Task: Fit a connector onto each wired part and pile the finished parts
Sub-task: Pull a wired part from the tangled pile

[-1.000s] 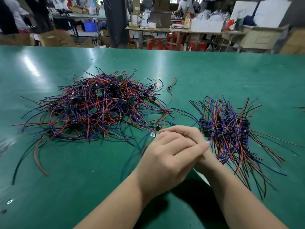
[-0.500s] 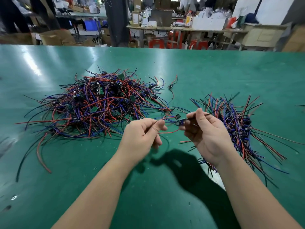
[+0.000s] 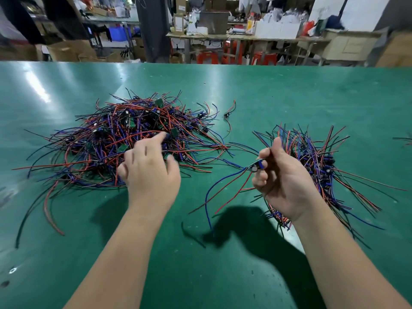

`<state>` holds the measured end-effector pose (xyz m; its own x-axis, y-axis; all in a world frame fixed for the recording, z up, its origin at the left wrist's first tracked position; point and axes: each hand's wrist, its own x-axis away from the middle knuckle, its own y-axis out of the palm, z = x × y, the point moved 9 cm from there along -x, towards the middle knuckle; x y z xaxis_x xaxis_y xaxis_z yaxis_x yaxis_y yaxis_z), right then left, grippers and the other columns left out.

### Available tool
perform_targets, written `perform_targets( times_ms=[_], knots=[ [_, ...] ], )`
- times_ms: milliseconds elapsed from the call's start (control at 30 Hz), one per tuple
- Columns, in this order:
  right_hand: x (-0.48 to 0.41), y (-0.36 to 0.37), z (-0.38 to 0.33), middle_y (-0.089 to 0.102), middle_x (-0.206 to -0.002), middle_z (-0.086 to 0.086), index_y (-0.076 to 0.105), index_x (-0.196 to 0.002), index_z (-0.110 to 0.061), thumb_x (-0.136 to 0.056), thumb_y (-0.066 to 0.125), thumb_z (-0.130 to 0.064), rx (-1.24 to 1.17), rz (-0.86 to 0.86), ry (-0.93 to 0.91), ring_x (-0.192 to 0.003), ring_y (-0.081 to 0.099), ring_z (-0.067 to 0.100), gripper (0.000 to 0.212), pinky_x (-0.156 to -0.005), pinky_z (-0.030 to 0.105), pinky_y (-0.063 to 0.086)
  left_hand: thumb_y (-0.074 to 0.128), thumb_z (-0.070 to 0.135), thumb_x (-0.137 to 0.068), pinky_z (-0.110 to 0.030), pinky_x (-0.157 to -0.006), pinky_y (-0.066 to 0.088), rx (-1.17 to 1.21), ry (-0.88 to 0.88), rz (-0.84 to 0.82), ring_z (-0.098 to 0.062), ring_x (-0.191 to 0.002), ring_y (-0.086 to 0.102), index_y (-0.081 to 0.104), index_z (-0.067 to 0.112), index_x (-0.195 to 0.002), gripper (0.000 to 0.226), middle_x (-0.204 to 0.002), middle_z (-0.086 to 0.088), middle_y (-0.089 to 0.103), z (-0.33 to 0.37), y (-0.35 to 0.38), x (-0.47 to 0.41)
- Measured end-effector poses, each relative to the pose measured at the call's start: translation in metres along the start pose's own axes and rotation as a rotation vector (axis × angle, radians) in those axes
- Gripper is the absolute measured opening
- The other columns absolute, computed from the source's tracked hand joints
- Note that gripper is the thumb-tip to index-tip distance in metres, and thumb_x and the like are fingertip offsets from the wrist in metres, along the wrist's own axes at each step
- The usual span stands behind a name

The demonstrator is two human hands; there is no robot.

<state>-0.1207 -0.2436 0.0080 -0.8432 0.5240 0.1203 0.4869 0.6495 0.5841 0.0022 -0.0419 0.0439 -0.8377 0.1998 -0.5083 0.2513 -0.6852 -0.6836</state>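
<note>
The green tabletop [image 3: 289, 97] looks smooth and faintly glossy, with pale glare streaks at the upper left and small scuffs at the lower left, while the wires of the left heap [image 3: 116, 143] and the right heap [image 3: 316, 150] wear sleek red, blue and black plastic insulation.

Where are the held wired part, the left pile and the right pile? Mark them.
Held wired part [image 3: 256, 166], head view, its small board.
Left pile [image 3: 100, 141], head view, tangled middle.
Right pile [image 3: 321, 161], head view, clustered boards.
</note>
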Motion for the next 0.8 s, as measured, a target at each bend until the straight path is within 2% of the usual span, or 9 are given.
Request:
perform_targets(
  times_ms=[33,100,200,333,433,533,633,700,800],
  knots=[
    [0.000,0.001,0.003,0.052,-0.048,-0.003,0.068,-0.051,-0.017,-0.074,0.056,-0.047,0.046,0.000,0.008,-0.035,0.045,0.007,0.039,-0.038,0.015,0.038,0.055,0.029,-0.090,-0.035,-0.087,0.037,0.203,0.047,-0.039,-0.021,-0.101,0.055,0.062,0.025,-0.117,0.029,-0.110,0.004,0.066,0.010,0.001,0.002],
    [0.000,0.004,0.010,0.056,-0.049,0.000,0.071,-0.054,-0.015,-0.074,0.057,-0.046,0.127,-0.012,0.022,-0.036,0.050,0.007,0.039,-0.038,0.016,0.041,0.062,0.040,-0.089,-0.033,-0.074,0.048,0.660,0.029,-0.352,-0.018,-0.075,0.064,0.072,0.018,-0.089,0.025,-0.081,0.000,0.073,0.033,0.023,0.013],
    [0.000,0.006,0.017,0.062,-0.053,0.003,0.069,-0.065,-0.010,-0.073,0.058,-0.045,0.235,-0.017,0.007,-0.038,0.056,0.009,0.037,-0.039,0.017,0.045,0.074,0.034,-0.068,-0.028,-0.066,0.053,1.007,-0.026,-0.670,-0.015,-0.064,0.063,0.072,0.013,-0.078,0.023,-0.071,-0.006,0.072,0.059,0.046,0.041],
    [0.000,0.008,0.017,0.067,-0.060,0.007,0.056,-0.085,-0.011,-0.076,0.058,-0.041,0.268,-0.026,-0.056,-0.045,0.062,0.013,0.031,-0.041,0.019,0.047,0.076,0.028,-0.071,-0.023,-0.054,0.053,0.980,-0.125,-0.629,-0.015,-0.054,0.065,0.071,0.008,-0.075,0.021,-0.066,-0.008,0.071,0.051,0.056,0.045],
    [0.001,0.007,0.013,0.065,-0.060,0.012,0.050,-0.075,-0.012,-0.082,0.056,-0.039,0.316,-0.041,-0.052,-0.044,0.062,0.019,0.029,-0.036,0.020,0.043,0.067,0.019,-0.085,-0.022,-0.048,0.051,1.139,-0.388,-0.608,-0.014,-0.051,0.065,0.065,0.005,-0.072,0.019,-0.063,-0.009,0.070,0.035,0.064,0.042],
    [0.014,0.023,0.028,0.065,-0.064,0.018,0.062,-0.071,-0.006,-0.081,0.056,-0.042,0.484,-0.303,0.123,-0.045,0.061,0.021,0.038,-0.037,0.021,0.044,0.068,0.031,-0.078,-0.020,-0.047,0.052,1.222,-0.518,-0.621,-0.011,-0.053,0.067,0.062,0.008,-0.072,0.024,-0.067,-0.007,0.072,0.033,0.068,0.045],
    [0.033,0.026,0.054,0.065,-0.075,0.014,0.064,-0.098,0.002,-0.083,0.058,-0.039,0.628,-0.503,0.372,-0.055,0.067,0.025,0.045,-0.040,0.024,0.050,0.068,0.035,-0.069,-0.019,-0.046,0.052,1.283,-0.549,-0.652,-0.010,-0.052,0.067,0.062,0.006,-0.075,0.030,-0.068,-0.007,0.072,0.038,0.069,0.049],
    [0.034,0.024,0.057,0.065,-0.077,0.013,0.058,-0.109,0.002,-0.083,0.058,-0.035,0.634,-0.499,0.411,-0.055,0.067,0.025,0.046,-0.041,0.024,0.050,0.069,0.035,-0.067,-0.019,-0.047,0.052,1.295,-0.548,-0.666,-0.010,-0.053,0.067,0.062,0.005,-0.079,0.033,-0.068,-0.007,0.072,0.041,0.069,0.052],
    [0.022,0.023,0.045,0.064,-0.081,0.012,0.059,-0.116,-0.005,-0.082,0.057,-0.031,0.552,-0.384,0.275,-0.050,0.062,0.021,0.043,-0.040,0.022,0.047,0.069,0.036,-0.067,-0.019,-0.047,0.052,1.296,-0.535,-0.686,-0.011,-0.054,0.067,0.062,0.008,-0.078,0.031,-0.069,-0.007,0.073,0.043,0.070,0.053]
  ],
)
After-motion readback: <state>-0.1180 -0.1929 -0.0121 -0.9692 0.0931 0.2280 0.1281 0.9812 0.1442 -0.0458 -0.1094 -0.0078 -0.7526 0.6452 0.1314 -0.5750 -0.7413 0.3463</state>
